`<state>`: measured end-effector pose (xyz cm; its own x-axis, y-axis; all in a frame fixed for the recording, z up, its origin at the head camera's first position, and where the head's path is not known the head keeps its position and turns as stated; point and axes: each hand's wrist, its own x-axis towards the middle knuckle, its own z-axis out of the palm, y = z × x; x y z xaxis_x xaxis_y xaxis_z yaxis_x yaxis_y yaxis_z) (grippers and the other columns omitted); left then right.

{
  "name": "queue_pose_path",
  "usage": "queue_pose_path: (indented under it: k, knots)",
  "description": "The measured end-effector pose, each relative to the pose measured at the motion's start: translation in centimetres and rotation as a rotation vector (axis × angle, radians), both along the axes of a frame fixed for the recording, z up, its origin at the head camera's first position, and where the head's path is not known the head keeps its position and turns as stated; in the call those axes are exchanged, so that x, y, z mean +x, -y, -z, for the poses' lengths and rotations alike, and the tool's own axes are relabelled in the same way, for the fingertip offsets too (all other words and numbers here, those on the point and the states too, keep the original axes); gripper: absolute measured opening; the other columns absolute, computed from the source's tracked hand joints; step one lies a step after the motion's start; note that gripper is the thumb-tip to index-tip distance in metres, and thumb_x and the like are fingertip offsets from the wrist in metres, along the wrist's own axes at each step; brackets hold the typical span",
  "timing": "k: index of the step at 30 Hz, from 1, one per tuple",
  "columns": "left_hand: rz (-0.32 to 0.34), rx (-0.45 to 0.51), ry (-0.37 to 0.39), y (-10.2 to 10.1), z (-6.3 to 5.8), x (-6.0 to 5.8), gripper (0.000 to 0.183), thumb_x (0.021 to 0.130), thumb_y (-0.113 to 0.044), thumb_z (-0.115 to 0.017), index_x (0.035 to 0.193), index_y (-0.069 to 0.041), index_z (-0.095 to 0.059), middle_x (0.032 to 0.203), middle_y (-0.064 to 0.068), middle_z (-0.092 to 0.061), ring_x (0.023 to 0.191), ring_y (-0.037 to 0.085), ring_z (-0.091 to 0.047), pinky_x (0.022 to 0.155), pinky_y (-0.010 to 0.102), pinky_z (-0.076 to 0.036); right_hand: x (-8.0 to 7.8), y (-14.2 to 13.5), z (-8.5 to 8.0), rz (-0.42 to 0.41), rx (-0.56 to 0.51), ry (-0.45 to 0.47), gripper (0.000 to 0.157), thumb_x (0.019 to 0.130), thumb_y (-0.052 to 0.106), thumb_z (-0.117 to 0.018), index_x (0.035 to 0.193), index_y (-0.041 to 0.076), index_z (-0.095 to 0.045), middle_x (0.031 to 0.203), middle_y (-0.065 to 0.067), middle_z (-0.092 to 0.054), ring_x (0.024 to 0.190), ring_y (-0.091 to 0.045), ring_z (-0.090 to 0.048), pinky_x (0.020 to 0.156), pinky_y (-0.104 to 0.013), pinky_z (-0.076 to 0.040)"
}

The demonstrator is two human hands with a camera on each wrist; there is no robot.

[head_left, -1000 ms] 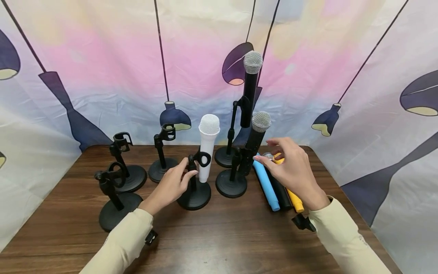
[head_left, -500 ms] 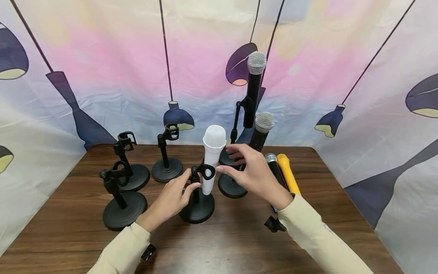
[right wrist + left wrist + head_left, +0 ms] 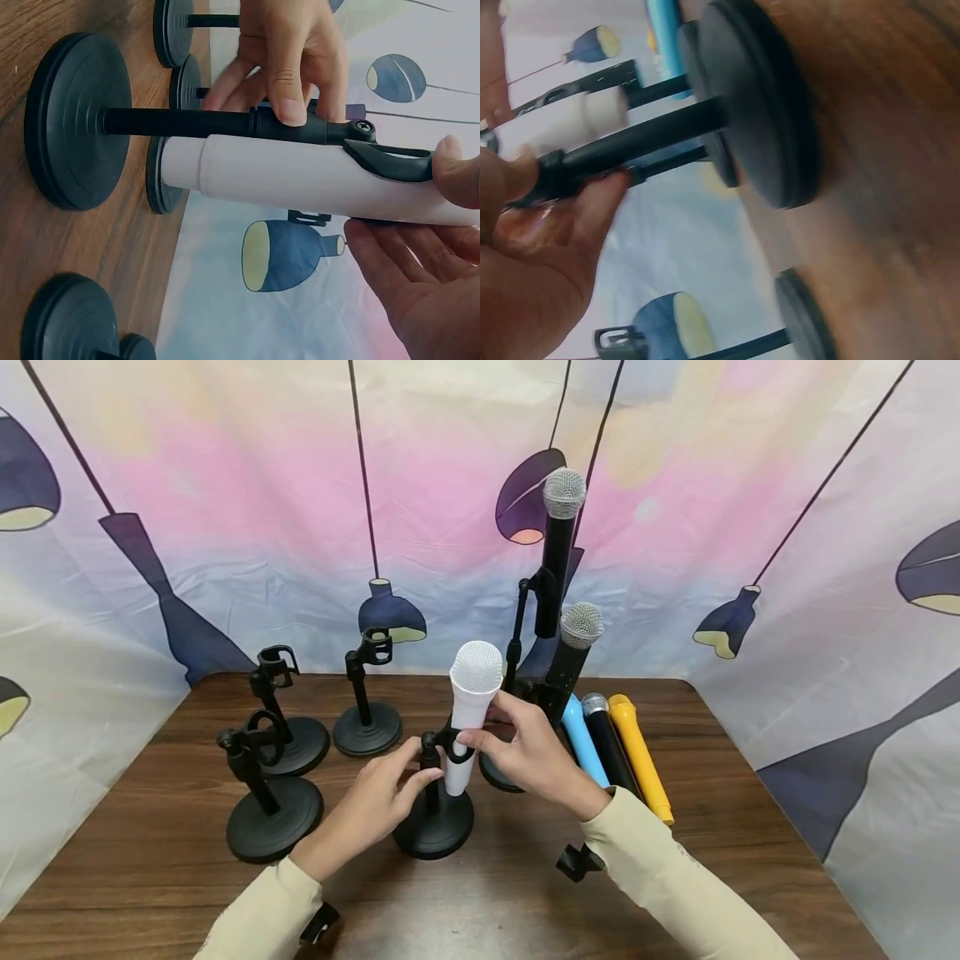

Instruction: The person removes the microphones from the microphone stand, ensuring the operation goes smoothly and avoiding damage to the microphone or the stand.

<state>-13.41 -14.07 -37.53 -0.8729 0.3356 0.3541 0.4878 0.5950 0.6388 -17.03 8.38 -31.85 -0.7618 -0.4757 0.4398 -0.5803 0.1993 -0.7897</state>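
White microphone (image 3: 471,702), gripped in right hand (image 3: 534,756): head up, long axis leaning slightly right, within clip (image 3: 446,739) of black stand (image 3: 432,806) pinched in left hand (image 3: 363,802). Behind: two clipped black microphones (image 3: 557,552).

From my end, across the head view and both wrist views, I can read no text, label, brand, number or sign on anything.
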Motion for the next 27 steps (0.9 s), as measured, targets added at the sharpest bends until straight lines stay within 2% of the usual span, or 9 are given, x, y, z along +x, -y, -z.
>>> queue_pose_path:
  k: [3, 5, 6, 9, 11, 15, 21, 24, 27]
  knots:
    - [0.023, 0.088, -0.018, 0.1, -1.0, 0.0, 0.03, 0.099, -0.017, -0.068, 0.127, -0.012, -0.058, 0.113, 0.003, -0.068, 0.096, 0.015, -0.068, 0.079, 0.031, -0.057, -0.1, 0.1, -0.1, 0.001, -0.009, 0.009, 0.039, 0.092, 0.006, -0.076, 0.128, 0.001, -0.061, 0.111, -0.012, -0.069, 0.099, -0.021, -0.07, 0.085, -0.033, -0.057]
    - [0.039, 0.16, -0.046, 0.0, -1.7, -0.1, 0.042, 0.097, -0.013, -0.07, 0.137, -0.011, -0.056, 0.127, 0.006, -0.065, 0.112, 0.02, -0.067, 0.089, 0.035, -0.056, -0.1, 0.1, -0.1, -0.004, -0.004, 0.015, 0.039, 0.092, 0.008, -0.076, 0.128, 0.001, -0.061, 0.111, -0.012, -0.069, 0.099, -0.02, -0.07, 0.085, -0.03, -0.057]
    - [0.044, 0.188, -0.061, -0.1, -2.0, -0.2, 0.045, 0.097, -0.013, -0.07, 0.14, -0.011, -0.056, 0.129, 0.007, -0.065, 0.114, 0.021, -0.067, 0.09, 0.034, -0.056, -0.1, 0.1, -0.2, -0.005, -0.001, 0.017, 0.04, 0.092, 0.008, -0.076, 0.128, 0.001, -0.061, 0.111, -0.012, -0.069, 0.099, -0.02, -0.07, 0.085, -0.03, -0.057]
    - [0.044, 0.235, -0.096, -0.4, -2.6, -0.7, 0.039, 0.096, -0.013, -0.072, 0.134, -0.011, -0.064, 0.118, 0.004, -0.071, 0.099, 0.015, -0.07, 0.081, 0.031, -0.058, -0.2, -0.1, -0.2, -0.01, 0.008, 0.019, 0.043, 0.092, 0.008, -0.076, 0.131, 0.002, -0.059, 0.113, -0.012, -0.068, 0.102, -0.021, -0.07, 0.087, -0.029, -0.056]
    - [0.037, 0.232, -0.108, -0.5, -2.5, -0.9, 0.036, 0.095, -0.014, -0.073, 0.13, -0.011, -0.069, 0.112, 0.003, -0.073, 0.089, 0.012, -0.071, 0.074, 0.028, -0.057, -0.4, -0.3, -0.3, -0.028, -0.001, 0.012, 0.048, 0.091, 0.006, -0.077, 0.135, 0.002, -0.057, 0.121, -0.012, -0.065, 0.107, -0.024, -0.068, 0.09, -0.032, -0.055]
    - [0.016, 0.237, -0.108, -0.3, -2.1, -1.0, 0.034, 0.094, -0.016, -0.075, 0.127, -0.011, -0.073, 0.111, 0.003, -0.075, 0.076, 0.015, -0.07, 0.065, 0.027, -0.055, -0.9, -0.3, -0.2, -0.083, -0.043, -0.014, 0.057, 0.088, -0.001, -0.077, 0.14, 0.001, -0.055, 0.133, -0.015, -0.059, 0.119, -0.028, -0.063, 0.098, -0.039, -0.052]
    - [0.03, 0.237, -0.101, -0.3, -2.1, -1.1, 0.034, 0.094, -0.02, -0.075, 0.127, -0.015, -0.073, 0.112, 0.001, -0.075, 0.062, 0.014, -0.06, 0.057, 0.028, -0.049, -1.2, -0.4, -0.6, -0.041, -0.004, -0.109, 0.044, 0.09, 0.003, -0.077, 0.131, -0.001, -0.061, 0.121, -0.014, -0.067, 0.11, -0.023, -0.068, 0.093, -0.032, -0.054]
    - [0.034, 0.226, -0.098, -0.2, -2.2, -1.1, 0.034, 0.094, -0.021, -0.074, 0.128, -0.016, -0.072, 0.097, 0.0, -0.076, 0.056, 0.009, -0.053, 0.054, 0.027, -0.046, -1.2, -0.4, -0.9, -0.047, 0.02, -0.116, 0.044, 0.093, 0.003, -0.074, 0.132, -0.003, -0.057, 0.119, -0.015, -0.067, 0.106, -0.023, -0.069, 0.092, -0.031, -0.055]
    - [0.034, 0.213, -0.085, -0.1, -2.3, -1.2, 0.035, 0.094, -0.022, -0.074, 0.129, -0.017, -0.072, 0.076, -0.004, -0.07, 0.051, 0.009, -0.047, 0.051, 0.027, -0.044, -1.4, -0.4, -0.9, -0.104, 0.009, -0.056, 0.055, 0.094, 0.0, -0.072, 0.143, -0.002, -0.046, 0.129, -0.018, -0.06, 0.115, -0.026, -0.064, 0.097, -0.037, -0.053]
